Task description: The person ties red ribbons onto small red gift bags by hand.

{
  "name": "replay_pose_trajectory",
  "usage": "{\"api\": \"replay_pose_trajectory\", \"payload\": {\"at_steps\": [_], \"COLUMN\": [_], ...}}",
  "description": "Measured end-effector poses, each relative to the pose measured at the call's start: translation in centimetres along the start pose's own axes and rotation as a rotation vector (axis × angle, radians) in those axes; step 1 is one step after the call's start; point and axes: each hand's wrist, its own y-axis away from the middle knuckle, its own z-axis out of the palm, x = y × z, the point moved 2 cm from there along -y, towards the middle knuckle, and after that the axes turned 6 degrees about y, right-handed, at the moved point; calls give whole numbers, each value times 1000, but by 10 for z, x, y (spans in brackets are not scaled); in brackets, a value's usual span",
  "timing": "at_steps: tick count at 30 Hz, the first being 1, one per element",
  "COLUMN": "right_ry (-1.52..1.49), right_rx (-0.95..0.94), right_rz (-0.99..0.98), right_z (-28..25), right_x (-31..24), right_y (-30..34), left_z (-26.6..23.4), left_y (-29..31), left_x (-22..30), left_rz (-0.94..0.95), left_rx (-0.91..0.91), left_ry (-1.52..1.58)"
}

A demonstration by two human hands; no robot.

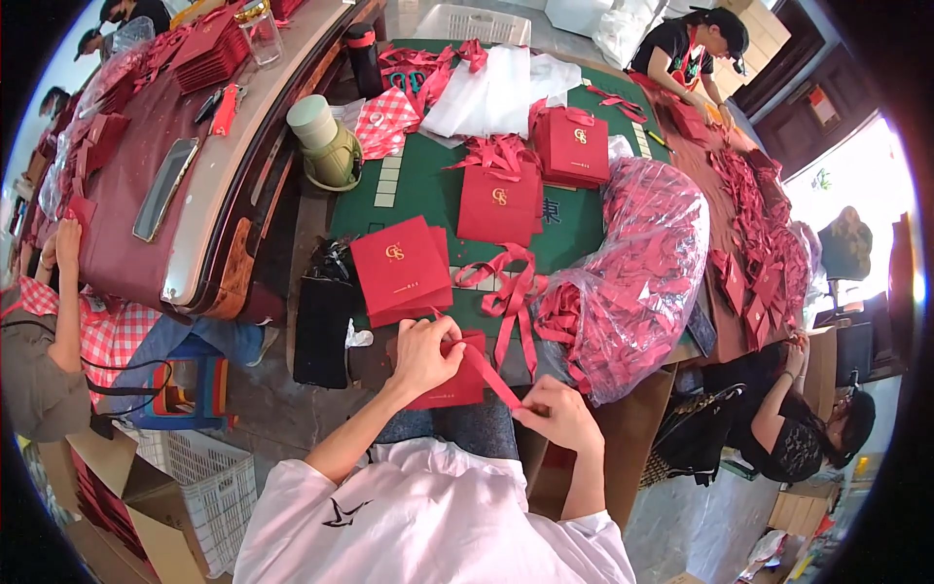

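A red paper gift bag (449, 393) lies at the near table edge, over my lap. My left hand (425, 352) is closed over its upper part, thumb and fingers pinched on the ribbon. From there the red ribbon (493, 378) runs taut down to the right. My right hand (562, 417) pinches its other end. Just beyond my left hand lies a stack of flat red gift bags (401, 263) with gold lettering. Loose red ribbons (506, 292) lie curled on the green table cover, to the right of that stack.
A clear plastic sack of red ribbons (632, 282) bulges at the right. More red bags (498, 200) stand farther back. A green thermos (324, 146) and a black pouch (323, 331) are at the left. Co-workers handle red pieces at both sides, one at the far right table (725, 195).
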Motion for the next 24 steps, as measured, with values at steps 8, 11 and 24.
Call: {"api": "replay_pose_trajectory", "payload": {"at_steps": [8, 11, 24], "right_ry": [-426, -376, -431], "right_rx": [210, 307, 587], "right_rz": [280, 311, 297], "right_z": [34, 46, 59], "right_x": [11, 11, 20], "right_y": [-32, -50, -59], "left_z": [36, 40, 53], "left_y": [1, 27, 63], "left_x": [5, 14, 1], "left_rz": [262, -34, -583], "left_rx": [225, 55, -418], "left_ry": [-49, 494, 1145]}}
